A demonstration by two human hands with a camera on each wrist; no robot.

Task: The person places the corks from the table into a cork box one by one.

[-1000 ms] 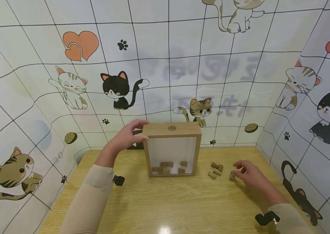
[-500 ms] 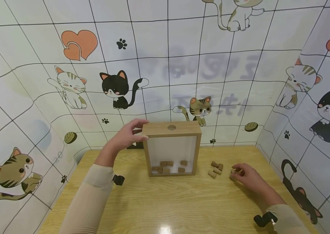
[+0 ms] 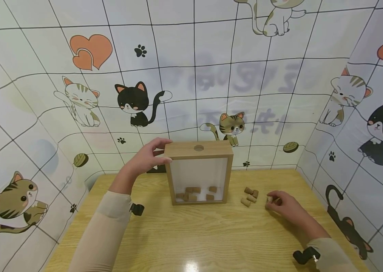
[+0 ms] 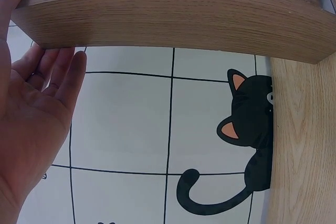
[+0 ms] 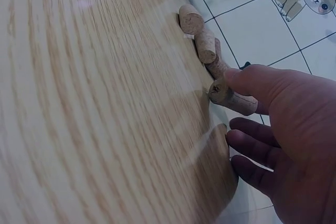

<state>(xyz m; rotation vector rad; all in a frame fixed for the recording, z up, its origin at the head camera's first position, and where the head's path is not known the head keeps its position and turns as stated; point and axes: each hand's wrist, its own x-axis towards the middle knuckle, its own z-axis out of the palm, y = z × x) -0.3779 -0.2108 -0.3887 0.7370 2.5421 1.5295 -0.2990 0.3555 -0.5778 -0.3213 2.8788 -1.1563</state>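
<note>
A wooden box (image 3: 181, 151) with a clear front and a round hole (image 3: 199, 148) in its top stands on the table. My left hand (image 3: 145, 158) grips its upper left corner, thumb at the front edge and fingers behind; the left wrist view shows the hand (image 4: 39, 103) beside the box's side panel (image 4: 173, 22). To the right, my right hand (image 3: 288, 207) pinches a cork (image 5: 235, 100) between thumb and forefinger, low over the table. Its other fingers are loosely bent. Several loose corks (image 3: 245, 202) lie between that hand and the box.
Several corks (image 3: 192, 197) lie at the bottom inside the box. The wood-grain table (image 3: 191, 234) meets a wall sheet (image 3: 178, 94) printed with cats right behind the box, and another sheet borders the right side.
My right hand has closed its thumb and forefinger more fully on the cork and shifted slightly left. The left hand and the box have stayed put.
</note>
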